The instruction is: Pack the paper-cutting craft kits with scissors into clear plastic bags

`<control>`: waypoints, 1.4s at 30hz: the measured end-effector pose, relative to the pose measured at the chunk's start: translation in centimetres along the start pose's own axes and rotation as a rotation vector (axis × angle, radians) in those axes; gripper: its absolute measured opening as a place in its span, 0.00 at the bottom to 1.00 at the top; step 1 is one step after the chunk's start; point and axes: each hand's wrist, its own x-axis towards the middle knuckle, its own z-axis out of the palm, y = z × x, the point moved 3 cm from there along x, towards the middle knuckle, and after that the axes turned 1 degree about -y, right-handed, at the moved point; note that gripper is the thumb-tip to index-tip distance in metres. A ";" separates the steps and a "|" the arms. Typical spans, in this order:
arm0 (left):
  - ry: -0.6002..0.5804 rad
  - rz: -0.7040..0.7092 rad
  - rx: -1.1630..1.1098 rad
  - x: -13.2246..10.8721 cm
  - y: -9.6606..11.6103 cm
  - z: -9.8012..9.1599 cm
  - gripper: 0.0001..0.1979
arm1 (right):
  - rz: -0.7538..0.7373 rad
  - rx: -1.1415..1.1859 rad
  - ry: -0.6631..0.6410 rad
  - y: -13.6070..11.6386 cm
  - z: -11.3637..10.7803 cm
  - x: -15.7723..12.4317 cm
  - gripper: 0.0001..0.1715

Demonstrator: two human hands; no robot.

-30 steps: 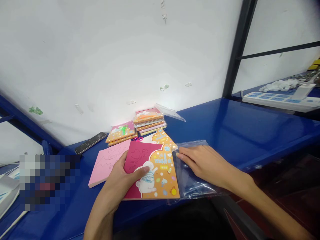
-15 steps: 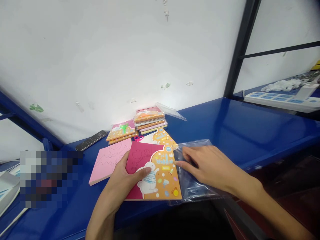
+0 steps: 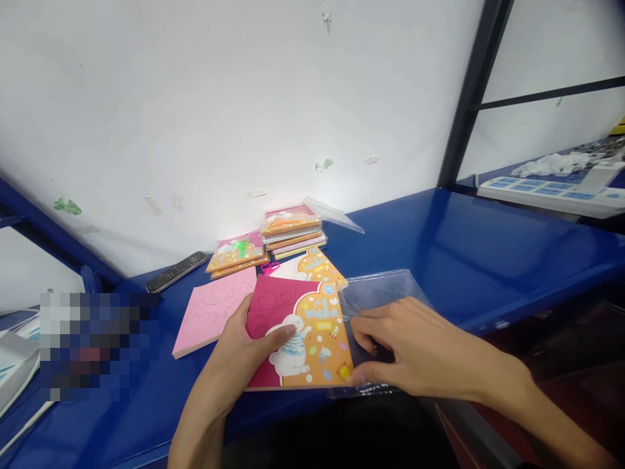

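Head view: your left hand [image 3: 222, 355] grips the rabbit book [image 3: 312, 342] by its left side, with your thumb [image 3: 280, 335] lying across the cover and your fingers out of sight beneath it. The book lies flat on the blue table [image 3: 439, 260], low in the view at about 6 o'clock, its crimson and orange cover facing up.

Your right hand [image 3: 410, 348] is at the book's 3 o'clock, its fingers [image 3: 364, 329] curled over the clear plastic bag [image 3: 381, 290]. The bag touches the book's right edge. Your fingertips are right beside that edge, and your thumb [image 3: 359, 374] is near the book's lower right corner. You cannot tell from this view whether those fingers pinch the plastic or are inside the bag.

Around the book, a pink sheet [image 3: 209, 312] lies touching it at 9 o'clock, and an orange book [image 3: 312, 266] sits partly under it at 12 o'clock. Farther out at 12 o'clock are a stack of book packs [image 3: 293, 234] and pink scissors [image 3: 270, 266]. At 11 o'clock is a colourful pack [image 3: 237, 255], and at 10 o'clock a black remote [image 3: 174, 271]. A white power strip [image 3: 547, 197] sits well apart at 2 o'clock.
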 end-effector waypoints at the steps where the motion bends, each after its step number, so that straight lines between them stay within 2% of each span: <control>1: -0.001 -0.004 -0.002 0.0 -0.1 0.0 0.32 | -0.009 0.012 -0.001 0.1 0.0 0.0 0.28; 7: 0.020 -0.007 0.021 -0.2 -0.1 0.1 0.33 | -0.036 0.051 -0.005 0.6 0.2 0.1 0.30; 13: 0.041 0.009 0.017 -0.2 -0.2 0.3 0.31 | -0.053 0.079 -0.018 0.3 0.2 0.1 0.29; 19: 0.049 0.016 0.026 -0.5 -0.2 0.4 0.32 | -0.052 0.068 -0.046 0.0 0.1 0.2 0.29; 29: 0.065 0.013 0.054 -1.0 0.0 0.6 0.30 | -0.039 0.096 -0.013 -0.5 0.3 0.0 0.23; 36: -0.007 0.017 -0.077 -0.8 -0.5 1.4 0.34 | -0.042 0.097 0.009 -1.1 0.1 0.0 0.20; 42: -0.007 0.053 -0.178 -0.8 -1.2 1.3 0.37 | -0.066 0.178 0.012 -1.3 -0.7 -0.4 0.18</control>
